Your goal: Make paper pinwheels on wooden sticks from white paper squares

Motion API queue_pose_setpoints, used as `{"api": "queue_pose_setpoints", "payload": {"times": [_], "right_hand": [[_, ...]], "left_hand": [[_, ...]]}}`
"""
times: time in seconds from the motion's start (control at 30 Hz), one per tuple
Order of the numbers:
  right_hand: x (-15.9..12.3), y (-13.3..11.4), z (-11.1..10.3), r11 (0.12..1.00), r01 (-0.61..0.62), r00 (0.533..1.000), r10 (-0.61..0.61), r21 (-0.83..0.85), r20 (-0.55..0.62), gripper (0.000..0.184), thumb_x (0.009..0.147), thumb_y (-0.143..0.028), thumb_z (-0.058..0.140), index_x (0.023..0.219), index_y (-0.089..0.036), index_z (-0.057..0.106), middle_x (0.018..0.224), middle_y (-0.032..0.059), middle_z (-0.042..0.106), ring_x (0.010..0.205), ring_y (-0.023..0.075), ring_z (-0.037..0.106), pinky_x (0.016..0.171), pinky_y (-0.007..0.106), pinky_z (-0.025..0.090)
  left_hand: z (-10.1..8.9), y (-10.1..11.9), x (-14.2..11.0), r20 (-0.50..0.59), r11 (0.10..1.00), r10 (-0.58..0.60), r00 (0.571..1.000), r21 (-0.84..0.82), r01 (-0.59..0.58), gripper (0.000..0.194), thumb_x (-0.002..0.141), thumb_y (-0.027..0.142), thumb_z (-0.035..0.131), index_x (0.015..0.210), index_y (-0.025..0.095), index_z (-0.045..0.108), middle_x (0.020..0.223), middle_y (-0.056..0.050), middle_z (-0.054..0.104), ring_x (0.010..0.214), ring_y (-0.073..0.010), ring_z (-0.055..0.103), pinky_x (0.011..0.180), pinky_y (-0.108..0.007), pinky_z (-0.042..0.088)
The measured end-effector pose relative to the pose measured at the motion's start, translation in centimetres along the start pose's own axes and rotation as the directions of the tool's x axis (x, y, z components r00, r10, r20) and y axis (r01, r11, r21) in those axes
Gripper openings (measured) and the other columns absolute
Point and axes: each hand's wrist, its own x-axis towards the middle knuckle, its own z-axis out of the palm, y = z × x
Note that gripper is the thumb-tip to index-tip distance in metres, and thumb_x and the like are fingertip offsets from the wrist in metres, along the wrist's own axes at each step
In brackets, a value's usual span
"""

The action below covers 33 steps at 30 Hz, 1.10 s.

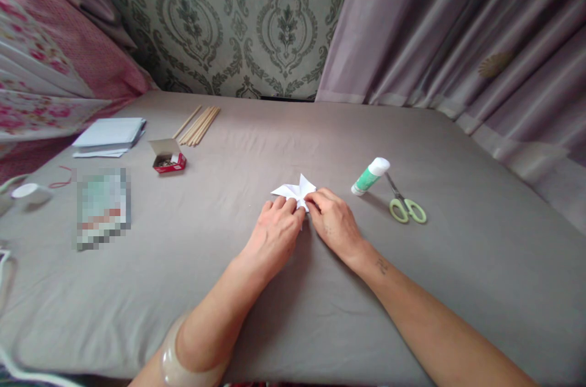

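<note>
A folded white paper pinwheel (293, 190) lies on the grey cloth in front of me, with pointed corners sticking out to the left and upward. My left hand (277, 225) covers its near left side, fingers bent and pressed onto the paper. From the right, my right hand (335, 216) pinches the paper near its centre with thumb and forefinger. The fingers hide the lower part of the pinwheel. To the right of my right hand, a white and green glue stick (370, 176) lies close to a pair of scissors (406, 207) with pale green handles.
At the left are a stack of white paper (110, 133), a bundle of wooden sticks (200, 126) and an open red box (169, 161) of small metal pieces. A blurred-out packet (103, 207) and a white roll (31, 193) lie nearer. Curtains (412, 27) hang at the right.
</note>
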Motion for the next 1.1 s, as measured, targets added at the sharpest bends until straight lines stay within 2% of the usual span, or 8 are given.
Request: {"api": "queue_pose_setpoints", "payload": {"times": [0.63,1.1], "right_hand": [[0.0,-0.49,-0.38,1.0,-0.003,0.999,0.002,0.007,0.039,0.024,0.093,-0.015,0.046,0.103,-0.017,0.068,0.104,0.0099,0.067,0.096,0.0194,0.061,0.083,0.027,0.044],[-0.03,-0.77,-0.62,0.997,0.017,0.996,-0.01,-0.077,0.094,0.025,0.092,-0.014,0.047,0.101,-0.021,0.07,0.099,0.0072,0.064,0.091,0.0181,0.06,0.076,0.025,0.043]], "left_hand": [[0.25,-0.17,-0.01,-0.031,1.0,0.014,0.999,-0.007,-0.015,0.025,0.089,0.01,0.038,0.102,0.015,0.059,0.103,-0.011,0.06,0.097,-0.0254,0.053,0.077,-0.038,0.042],[-0.05,0.1,-0.03,0.002,1.0,0.006,1.0,0.0,-0.006,0.025,0.089,0.009,0.039,0.101,0.015,0.06,0.103,-0.012,0.06,0.097,-0.0261,0.054,0.077,-0.038,0.042]]}}
